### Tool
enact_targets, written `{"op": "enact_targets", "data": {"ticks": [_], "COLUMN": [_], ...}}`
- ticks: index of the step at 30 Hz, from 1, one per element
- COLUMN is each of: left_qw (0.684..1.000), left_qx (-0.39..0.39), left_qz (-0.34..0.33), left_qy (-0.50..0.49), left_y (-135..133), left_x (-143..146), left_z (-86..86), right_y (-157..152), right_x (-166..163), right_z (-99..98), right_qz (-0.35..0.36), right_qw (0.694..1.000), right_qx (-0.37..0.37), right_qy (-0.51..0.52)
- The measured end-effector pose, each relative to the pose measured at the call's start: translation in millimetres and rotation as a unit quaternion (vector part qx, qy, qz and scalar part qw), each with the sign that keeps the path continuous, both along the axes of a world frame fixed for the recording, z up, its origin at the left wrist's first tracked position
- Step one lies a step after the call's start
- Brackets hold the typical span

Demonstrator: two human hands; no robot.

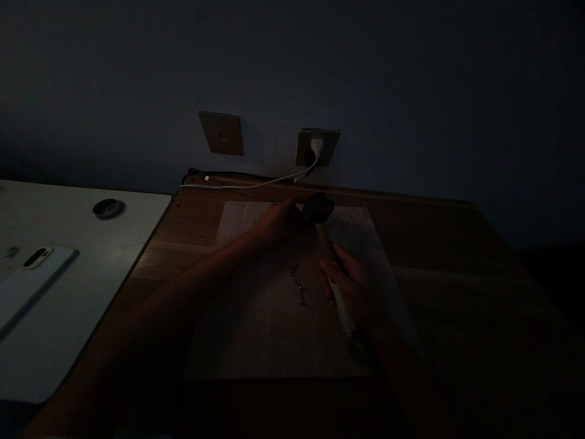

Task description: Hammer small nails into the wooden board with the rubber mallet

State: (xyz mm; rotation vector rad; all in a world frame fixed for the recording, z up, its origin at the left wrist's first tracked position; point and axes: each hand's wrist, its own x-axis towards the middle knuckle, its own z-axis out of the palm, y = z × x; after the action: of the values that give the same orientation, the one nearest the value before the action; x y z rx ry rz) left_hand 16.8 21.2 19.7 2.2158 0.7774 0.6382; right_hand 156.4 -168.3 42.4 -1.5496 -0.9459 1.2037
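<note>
The scene is very dark. My right hand [350, 283] is wrapped round the wooden handle of a hammer [325, 238], whose dark head [318, 208] points toward the far edge of a pale board [256, 341]. My left hand [278, 222] reaches across the board, fingers pinched together just left of the hammer head; what they hold is too small and dark to make out. A few small metal nails [298, 284] lie loose on the board between my two arms.
The board lies on a brown wooden table [457, 292]. A white table [68, 286] at the left carries a phone [31, 277] and a round dark object [108, 208]. On the wall are a switch plate [221, 133] and a socket [317, 147] with a white plug and cable.
</note>
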Motion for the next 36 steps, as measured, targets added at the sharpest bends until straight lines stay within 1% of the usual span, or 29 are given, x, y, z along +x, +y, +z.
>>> {"op": "enact_targets", "data": {"ticks": [2, 4, 6, 8, 9, 11, 15, 19, 22, 25, 27, 30, 32, 34, 36], "left_qw": [0.999, 0.992, 0.971, 0.947, 0.938, 0.929, 0.933, 0.936, 0.943, 0.952, 0.963, 0.986, 0.994, 0.996, 0.997], "left_qx": [0.016, 0.046, 0.059, 0.057, 0.055, 0.05, 0.04, 0.053, 0.061, 0.05, 0.044, 0.054, 0.062, 0.064, 0.062], "left_qz": [-0.021, -0.071, -0.168, -0.244, -0.266, -0.287, -0.298, -0.284, -0.275, -0.254, -0.216, -0.098, -0.021, 0.011, 0.008], "left_qy": [0.033, 0.093, 0.158, 0.201, 0.216, 0.228, 0.199, 0.199, 0.18, 0.16, 0.155, 0.125, 0.091, 0.062, 0.041], "left_y": [2.8, 2.9, -2.6, -13.4, -19.6, -30.8, -40.3, -41.6, -41.6, -34.0, -23.2, -2.8, 8.4, 15.4, 17.9], "left_x": [-10.0, -22.2, -32.2, -36.4, -36.2, -32.4, -23.0, -19.9, -19.7, -21.5, -23.7, -26.5, -27.1, -27.1, -27.2], "left_z": [14.1, 31.0, 46.5, 56.5, 58.9, 59.3, 53.8, 50.9, 48.8, 45.9, 42.7, 34.5, 26.6, 18.3, 11.2], "right_y": [0.0, 0.1, 0.1, 0.3, 0.4, 0.7, 0.6, -0.3, -0.8, -0.9, -0.8, -0.5, -0.5, -0.7, -1.0], "right_x": [-0.2, -0.2, 0.2, 0.7, 1.0, 1.6, 2.6, 4.5, 5.8, 6.3, 6.6, 7.7, 8.5, 8.5, 7.6], "right_z": [0.4, 0.0, -1.8, -4.1, -5.1, -6.0, -4.7, -6.7, -9.5, -9.5, -8.4, -7.5, -7.6, -7.4, -6.1], "right_qz": [-0.003, -0.004, -0.01, -0.023, -0.03, -0.04, -0.034, -0.029, -0.028, -0.027, -0.029, -0.032, -0.025, -0.02, -0.027], "right_qw": [1.0, 1.0, 1.0, 1.0, 0.999, 0.999, 0.999, 0.999, 0.999, 0.999, 0.999, 0.999, 0.999, 1.0, 1.0], "right_qx": [-0.01, -0.015, -0.009, -0.003, -0.003, -0.006, -0.002, -0.004, 0.0, 0.003, 0.006, 0.013, 0.017, 0.017, 0.013], "right_qy": [0.007, 0.014, 0.017, 0.017, 0.018, 0.018, 0.017, 0.025, 0.026, 0.024, 0.02, 0.014, 0.009, 0.008, 0.01]}}
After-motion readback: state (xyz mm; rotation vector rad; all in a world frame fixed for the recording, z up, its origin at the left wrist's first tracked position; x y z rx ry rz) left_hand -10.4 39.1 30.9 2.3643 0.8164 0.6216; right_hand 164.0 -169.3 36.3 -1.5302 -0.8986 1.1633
